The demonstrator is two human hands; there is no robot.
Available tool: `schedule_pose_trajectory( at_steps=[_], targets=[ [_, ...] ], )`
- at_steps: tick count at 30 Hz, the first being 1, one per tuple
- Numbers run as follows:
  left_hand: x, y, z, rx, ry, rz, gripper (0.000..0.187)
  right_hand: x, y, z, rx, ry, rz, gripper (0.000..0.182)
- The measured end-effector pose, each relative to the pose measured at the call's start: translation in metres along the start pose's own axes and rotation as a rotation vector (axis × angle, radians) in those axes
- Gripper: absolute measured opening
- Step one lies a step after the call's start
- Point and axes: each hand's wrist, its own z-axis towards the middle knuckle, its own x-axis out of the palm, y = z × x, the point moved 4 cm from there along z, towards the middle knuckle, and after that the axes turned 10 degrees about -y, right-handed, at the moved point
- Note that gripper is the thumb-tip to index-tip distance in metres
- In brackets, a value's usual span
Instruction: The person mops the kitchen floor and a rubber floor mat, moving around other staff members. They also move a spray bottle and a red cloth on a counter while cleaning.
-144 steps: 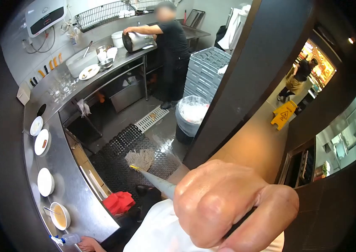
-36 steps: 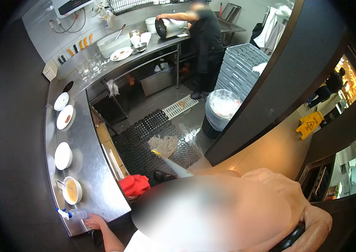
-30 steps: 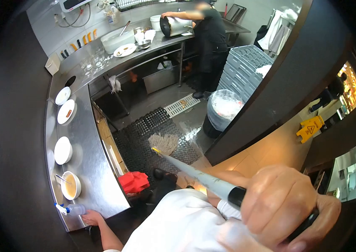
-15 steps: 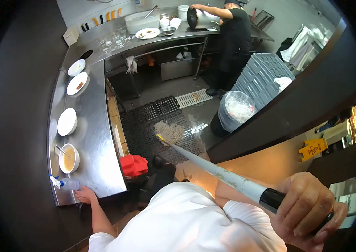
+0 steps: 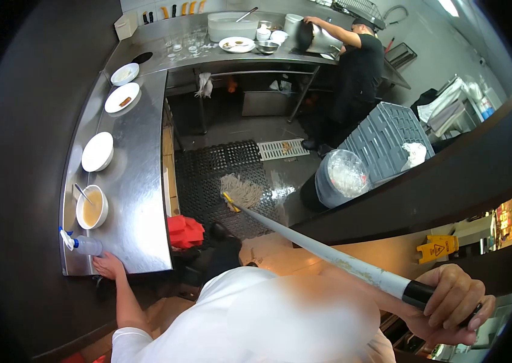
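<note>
Fingers wrapped round the black grip of a mop handle [image 5: 328, 251], my right hand [image 5: 454, 299] is at the lower right. The white pole runs down to a yellow clamp and a stringy mop head [image 5: 245, 191], which lies on the black rubber mat [image 5: 210, 162]. At the lower left my left hand [image 5: 108, 265] rests at the steel counter's edge, fingers apart, beside a spray bottle [image 5: 88, 245]. Behind the bottle stands a white bowl of brownish liquid with a spoon [image 5: 92, 207].
White dishes [image 5: 122, 97] line the left counter [image 5: 132, 199]. A co-worker [image 5: 358, 72] tilts a large pot [image 5: 323, 41] at the back counter. A lined bin [image 5: 342, 178], grey crates [image 5: 386, 142], red cloth [image 5: 184, 232] and yellow floor sign [image 5: 437, 248] are around.
The camera view has turned and shifted, so the counter sits lower and the back area further right. My right hand still holds the mop; my left hand stays at the counter edge.
</note>
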Motion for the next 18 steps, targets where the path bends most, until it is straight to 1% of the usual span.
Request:
schedule_pose_trajectory(
  at_steps=[2, 5, 11, 14, 18],
  targets=[
    [0.002, 0.0, 0.001, -0.001, 0.023, 0.041, 0.053, -0.007, 0.001, 0.0, -0.014, -0.021, 0.0, 0.019],
    [0.003, 0.0, 0.0, 0.025, -0.04, 0.04, 0.052, -0.009, -0.003, 0.005, -0.026, -0.042, -0.001, 0.019],
    [0.008, 0.003, 0.0, 0.026, -0.027, 0.047, 0.052, -0.007, -0.016, 0.013, -0.06, -0.088, -0.011, 0.02],
    [0.007, 0.001, 0.001, -0.018, 0.044, 0.061, 0.056, -0.011, -0.022, 0.019, -0.06, -0.082, -0.005, 0.021],
    [0.012, 0.005, 0.001, 0.001, 0.014, 0.038, 0.055, -0.03, -0.028, 0.029, -0.023, -0.047, 0.053, 0.019]
  ],
)
